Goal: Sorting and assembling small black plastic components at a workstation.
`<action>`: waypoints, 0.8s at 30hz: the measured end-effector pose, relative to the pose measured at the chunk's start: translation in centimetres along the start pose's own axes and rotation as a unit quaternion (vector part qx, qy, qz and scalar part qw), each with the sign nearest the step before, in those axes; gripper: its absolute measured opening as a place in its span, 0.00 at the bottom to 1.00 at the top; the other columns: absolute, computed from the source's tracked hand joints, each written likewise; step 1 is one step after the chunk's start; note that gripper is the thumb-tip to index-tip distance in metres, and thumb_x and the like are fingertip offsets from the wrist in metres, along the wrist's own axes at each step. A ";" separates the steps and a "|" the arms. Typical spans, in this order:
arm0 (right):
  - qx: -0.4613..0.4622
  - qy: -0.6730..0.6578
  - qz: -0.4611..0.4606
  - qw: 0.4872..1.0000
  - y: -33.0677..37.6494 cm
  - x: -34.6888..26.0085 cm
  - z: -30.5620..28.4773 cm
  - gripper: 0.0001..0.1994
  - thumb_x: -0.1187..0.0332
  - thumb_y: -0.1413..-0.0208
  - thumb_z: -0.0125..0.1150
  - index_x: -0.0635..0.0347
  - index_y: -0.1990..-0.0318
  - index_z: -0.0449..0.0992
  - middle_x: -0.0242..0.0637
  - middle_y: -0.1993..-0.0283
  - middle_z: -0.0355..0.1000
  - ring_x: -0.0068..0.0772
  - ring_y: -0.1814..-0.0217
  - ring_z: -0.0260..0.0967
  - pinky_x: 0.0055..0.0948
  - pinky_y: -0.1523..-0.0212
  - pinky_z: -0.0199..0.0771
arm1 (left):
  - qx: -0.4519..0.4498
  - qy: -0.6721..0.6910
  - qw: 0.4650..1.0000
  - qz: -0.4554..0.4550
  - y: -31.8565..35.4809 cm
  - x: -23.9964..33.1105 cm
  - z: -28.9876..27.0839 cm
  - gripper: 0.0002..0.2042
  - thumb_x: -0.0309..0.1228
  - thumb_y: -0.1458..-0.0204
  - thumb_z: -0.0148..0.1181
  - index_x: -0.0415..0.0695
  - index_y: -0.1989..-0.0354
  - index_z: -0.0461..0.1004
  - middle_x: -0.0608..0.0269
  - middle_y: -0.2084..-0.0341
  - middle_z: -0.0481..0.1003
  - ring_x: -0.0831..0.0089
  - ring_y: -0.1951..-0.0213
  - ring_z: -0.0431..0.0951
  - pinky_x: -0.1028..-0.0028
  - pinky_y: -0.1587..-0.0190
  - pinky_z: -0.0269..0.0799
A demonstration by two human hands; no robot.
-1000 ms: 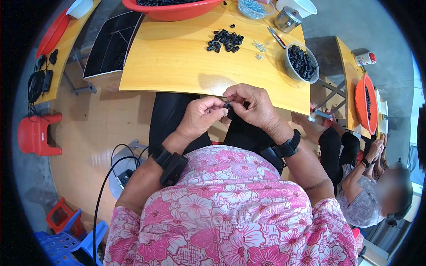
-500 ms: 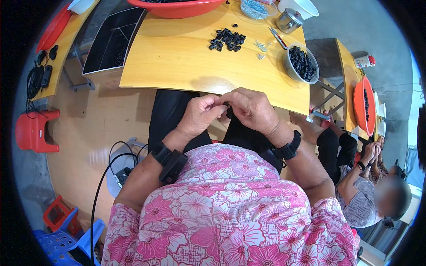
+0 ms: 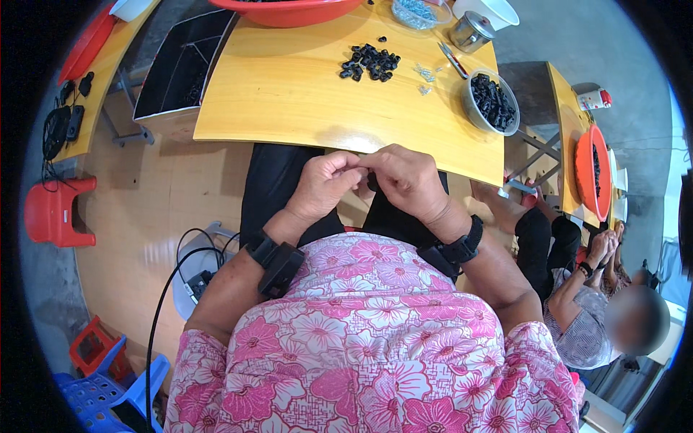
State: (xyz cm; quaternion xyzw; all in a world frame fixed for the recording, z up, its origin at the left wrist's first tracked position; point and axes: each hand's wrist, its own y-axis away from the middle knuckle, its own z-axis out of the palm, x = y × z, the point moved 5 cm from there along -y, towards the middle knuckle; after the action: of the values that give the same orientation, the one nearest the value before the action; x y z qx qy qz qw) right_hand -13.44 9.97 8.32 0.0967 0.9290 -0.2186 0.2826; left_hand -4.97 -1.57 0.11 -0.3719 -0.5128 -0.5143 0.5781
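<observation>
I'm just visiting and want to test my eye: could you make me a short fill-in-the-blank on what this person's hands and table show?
1. Both hands, left hand and right hand, pinch one small ____ part between them.
2. A loose pile of black parts lies on the ____ table.
3. The round metal bowl holds more ____ parts.
4. Each wrist wears a black ____.

Missing words: black; yellow; black; band

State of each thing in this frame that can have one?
Left hand: closed, pinching a small black part.
Right hand: closed on the same part.
Grey bowl: upright, full of black parts.
Metal tin: upright, lid on.
Black pile: loose on the table.
</observation>
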 end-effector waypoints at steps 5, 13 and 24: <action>0.053 -0.083 0.070 0.993 0.1 0.7 0.0 0.10 0.78 0.50 0.63 0.58 0.59 0.80 0.38 0.70 0.74 0.35 0.70 0.75 0.29 0.69 0.74 | 0.022 0.011 1.000 0.009 -0.3 -0.1 -0.5 0.06 0.27 0.41 0.59 0.37 0.60 0.78 0.70 0.71 0.77 0.84 0.69 0.73 0.81 0.63 0.71; 0.070 -0.111 0.106 0.986 -0.1 1.6 -0.3 0.07 0.77 0.49 0.63 0.60 0.61 0.80 0.41 0.67 0.75 0.39 0.65 0.75 0.31 0.63 0.74 | 0.030 -0.018 0.999 0.004 -0.2 0.2 -0.6 0.07 0.26 0.42 0.58 0.35 0.59 0.78 0.68 0.71 0.77 0.83 0.68 0.74 0.80 0.62 0.72; 0.060 -0.050 0.133 0.988 -5.3 3.8 -1.1 0.09 0.77 0.50 0.61 0.59 0.61 0.80 0.43 0.67 0.72 0.46 0.66 0.73 0.36 0.65 0.74 | 0.000 0.109 0.994 -0.028 -0.1 -1.0 -0.1 0.10 0.26 0.40 0.57 0.33 0.55 0.76 0.62 0.66 0.79 0.79 0.64 0.79 0.78 0.58 0.76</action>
State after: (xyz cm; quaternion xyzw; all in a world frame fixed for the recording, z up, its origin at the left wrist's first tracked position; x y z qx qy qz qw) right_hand -18.71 5.99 8.81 0.2253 0.8777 -0.2386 0.3493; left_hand -5.04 -1.47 -0.93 -0.2993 -0.4572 -0.5677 0.6156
